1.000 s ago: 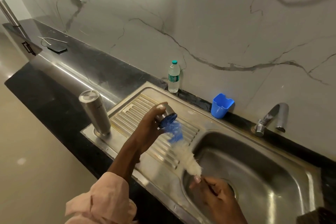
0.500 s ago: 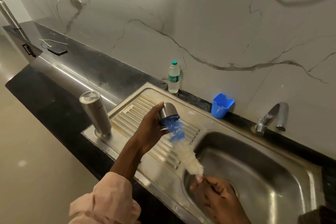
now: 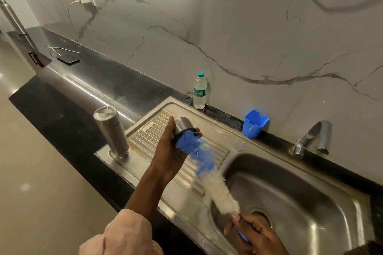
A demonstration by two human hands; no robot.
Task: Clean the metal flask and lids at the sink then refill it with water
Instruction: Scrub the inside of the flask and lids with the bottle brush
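The left hand (image 3: pixel 167 157) grips a steel cup-shaped lid (image 3: pixel 183 126), mouth toward five o'clock, along the blue-and-white bottle brush (image 3: pixel 209 174) pinched by the right hand (image 3: pixel 256 234)

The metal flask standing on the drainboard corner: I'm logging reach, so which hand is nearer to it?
Left. The left hand, gripping a lid, is just right of the metal flask. The right hand holds the brush handle over the sink, farther off.

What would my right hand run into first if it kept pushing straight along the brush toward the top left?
Probably the metal lid gripped by your left hand. Your right hand holds the bottle brush by its handle, and the blue bristle tip already sits at the lid's mouth; how deep it reaches is unclear.
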